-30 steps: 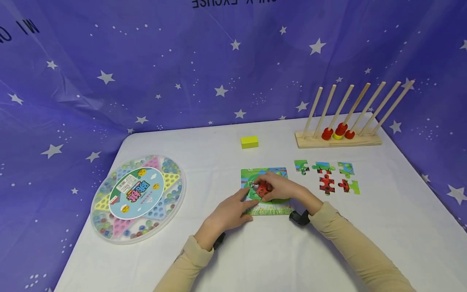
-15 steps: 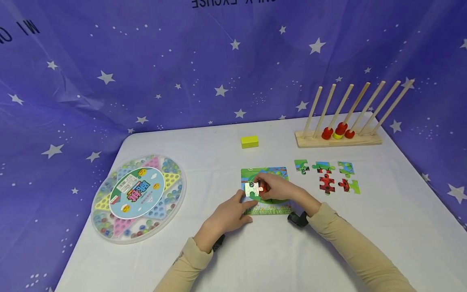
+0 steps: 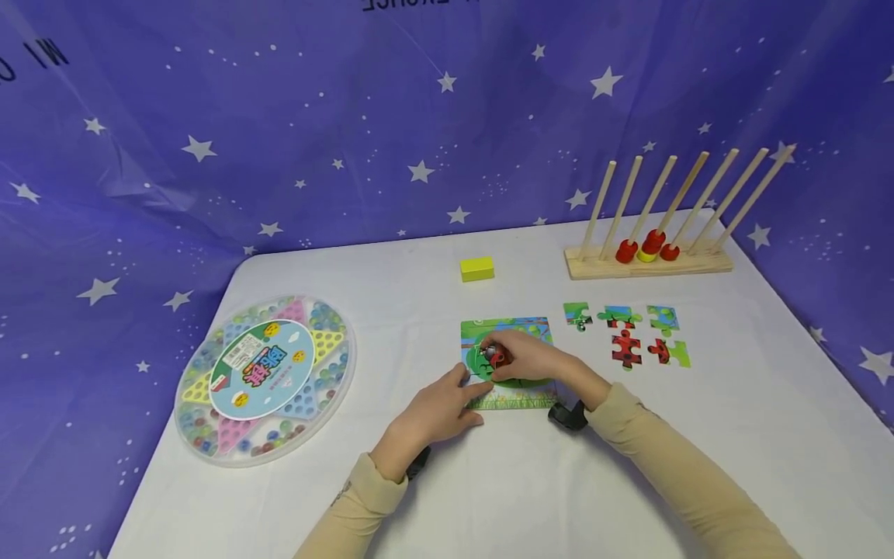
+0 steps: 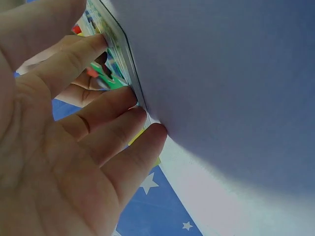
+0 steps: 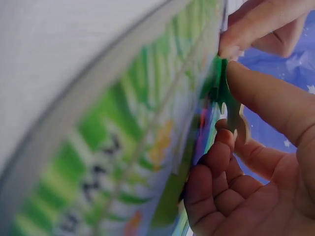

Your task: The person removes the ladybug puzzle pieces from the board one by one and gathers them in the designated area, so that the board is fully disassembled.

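A puzzle board (image 3: 520, 402) with a green garden picture lies flat on the white table. My right hand (image 3: 534, 359) is over its middle, pinching a jigsaw piece (image 5: 237, 115) between thumb and fingers; in the right wrist view the piece stands close over the board's face. Part of a red ladybug picture shows beside these fingers in the head view. My left hand (image 3: 434, 407) lies at the board's left side with fingers extended. Its index finger reaches onto the board, and in the left wrist view other fingertips (image 4: 156, 132) rest along the board's edge.
Several loose puzzle pieces (image 3: 626, 351) lie right of the board. A yellow block (image 3: 477, 269) sits behind it. A wooden peg rack (image 3: 649, 269) with red and yellow beads stands at the back right. On the left lies a round marble game (image 3: 261, 373). A starry purple curtain (image 3: 377, 147) hangs behind.
My right hand has turned the pinched piece slightly; the glare on it half a second ago is gone. The hand has shifted a little left. My left hand stays in place.
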`<state>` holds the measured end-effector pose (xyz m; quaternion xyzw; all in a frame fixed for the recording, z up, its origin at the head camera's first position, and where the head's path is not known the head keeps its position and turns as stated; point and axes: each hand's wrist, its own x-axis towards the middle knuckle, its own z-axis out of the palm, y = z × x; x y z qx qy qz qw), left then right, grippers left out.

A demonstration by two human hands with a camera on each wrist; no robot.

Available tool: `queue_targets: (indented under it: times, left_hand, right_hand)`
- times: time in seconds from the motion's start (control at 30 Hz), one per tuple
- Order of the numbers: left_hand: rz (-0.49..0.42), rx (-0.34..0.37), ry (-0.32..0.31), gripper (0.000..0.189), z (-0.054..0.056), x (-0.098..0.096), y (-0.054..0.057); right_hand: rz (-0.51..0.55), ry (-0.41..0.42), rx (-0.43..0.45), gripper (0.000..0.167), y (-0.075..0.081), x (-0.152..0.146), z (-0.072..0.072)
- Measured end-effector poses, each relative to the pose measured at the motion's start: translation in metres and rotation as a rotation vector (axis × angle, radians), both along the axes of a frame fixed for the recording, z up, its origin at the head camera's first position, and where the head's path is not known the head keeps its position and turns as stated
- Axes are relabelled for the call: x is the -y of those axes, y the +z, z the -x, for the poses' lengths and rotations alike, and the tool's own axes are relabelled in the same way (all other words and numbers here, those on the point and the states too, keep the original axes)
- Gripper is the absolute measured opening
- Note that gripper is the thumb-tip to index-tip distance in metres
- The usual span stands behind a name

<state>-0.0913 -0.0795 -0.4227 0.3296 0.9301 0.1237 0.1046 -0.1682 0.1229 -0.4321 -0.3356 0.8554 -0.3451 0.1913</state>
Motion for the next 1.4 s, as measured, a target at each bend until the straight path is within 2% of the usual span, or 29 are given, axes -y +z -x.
queue_targets:
  times: [0.13,0.23,0.37,0.5,0.67,0.87,0.97,1.07,1.17,1.27,1.4]
  left_hand:
    - [0.026,0.032,-0.011,0.05,-0.003,-0.001,-0.003]
    - [0.032,0.034,-0.028,0.049,-0.003,-0.004,-0.005]
    - [0.025,0.051,-0.017,0.049,-0.002,-0.007,-0.006]
    - [0.029,0.064,-0.003,0.048,-0.001,-0.007,-0.006]
    - [0.026,0.059,0.0,0.049,0.001,-0.007,-0.004]
    - [0.02,0.051,0.011,0.049,0.002,-0.006,-0.002]
    - [0.022,0.05,0.019,0.048,0.002,-0.005,-0.002]
    - [0.022,0.045,0.025,0.048,0.002,-0.005,-0.001]
    - [0.022,0.041,0.032,0.048,0.002,-0.004,-0.001]
    - [0.017,0.038,0.035,0.048,0.003,-0.004,0.0]
    - [0.009,0.029,0.038,0.048,0.003,-0.003,0.0]
  right_hand:
    - [0.063,-0.041,0.029,0.046,-0.004,-0.018,-0.006]
    - [0.104,-0.119,0.054,0.048,-0.005,-0.045,-0.01]
    - [0.143,-0.229,0.107,0.051,-0.004,-0.085,-0.014]
    - [0.099,-0.302,0.13,0.053,-0.004,-0.118,-0.019]
    - [0.025,-0.293,0.1,0.053,-0.005,-0.139,-0.02]
    - [-0.018,-0.271,0.032,0.054,-0.001,-0.14,-0.016]
    - [-0.017,-0.295,-0.004,0.053,0.0,-0.133,-0.015]
    - [0.008,-0.281,-0.026,0.048,0.002,-0.12,-0.015]
    - [0.017,-0.215,-0.034,0.045,0.004,-0.104,-0.018]
    - [-0.006,-0.139,-0.03,0.049,0.007,-0.089,-0.022]
    - [-0.067,-0.093,-0.043,0.056,0.007,-0.076,-0.026]
